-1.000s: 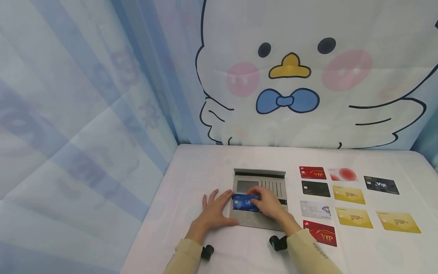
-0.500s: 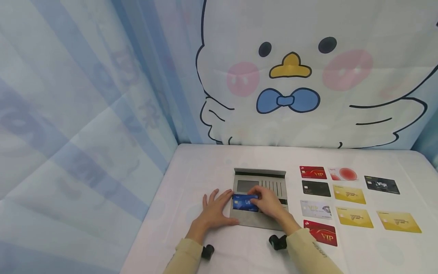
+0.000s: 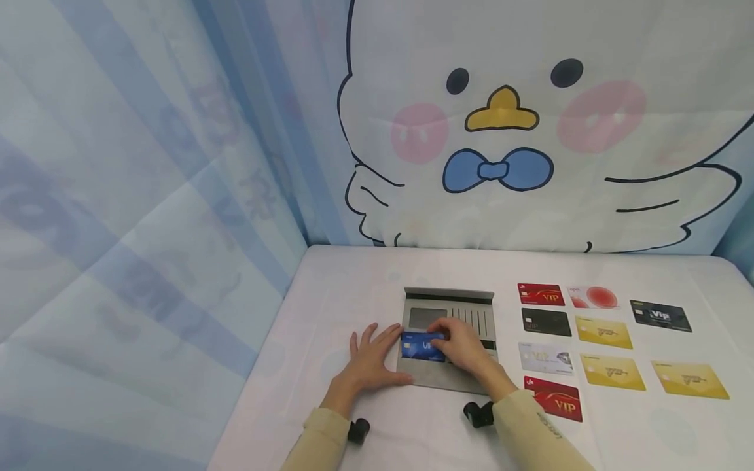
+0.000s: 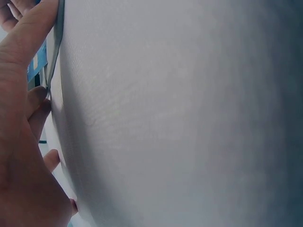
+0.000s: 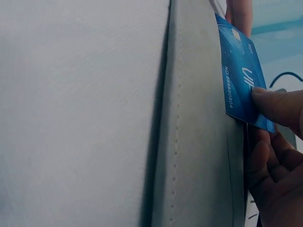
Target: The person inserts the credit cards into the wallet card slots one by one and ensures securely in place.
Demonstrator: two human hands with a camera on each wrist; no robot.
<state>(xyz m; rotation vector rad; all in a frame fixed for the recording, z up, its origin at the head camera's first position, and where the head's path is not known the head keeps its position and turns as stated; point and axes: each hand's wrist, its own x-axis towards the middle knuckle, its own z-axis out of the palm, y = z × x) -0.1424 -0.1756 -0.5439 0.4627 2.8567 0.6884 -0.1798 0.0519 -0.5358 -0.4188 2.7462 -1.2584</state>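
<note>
A grey card holder (image 3: 436, 376) with stitched edges lies opened out on the table, with slots and a dark window panel in its upper half. My right hand (image 3: 465, 347) pinches the right end of a blue VIP card (image 3: 419, 347) over the holder's middle. In the right wrist view the thumb (image 5: 279, 106) presses on the printed face of that card, which stands tilted above the grey leather. Fingers spread, my left hand (image 3: 368, 366) rests at the holder's left edge, its thumb on the lower left border. The left wrist view shows little beyond that hand (image 4: 23, 118) and white cloth.
Right of the holder lie several cards in loose columns: red (image 3: 552, 398), black (image 3: 546, 322), silver (image 3: 545, 358), and gold (image 3: 612, 371). A dark Vip card (image 3: 660, 316) and another gold card (image 3: 690, 379) lie farther right. A printed curtain (image 3: 495, 216) hangs behind the table.
Both hands, the blue card and the holder keep their places relative to one another. The head view has shifted very slightly.
</note>
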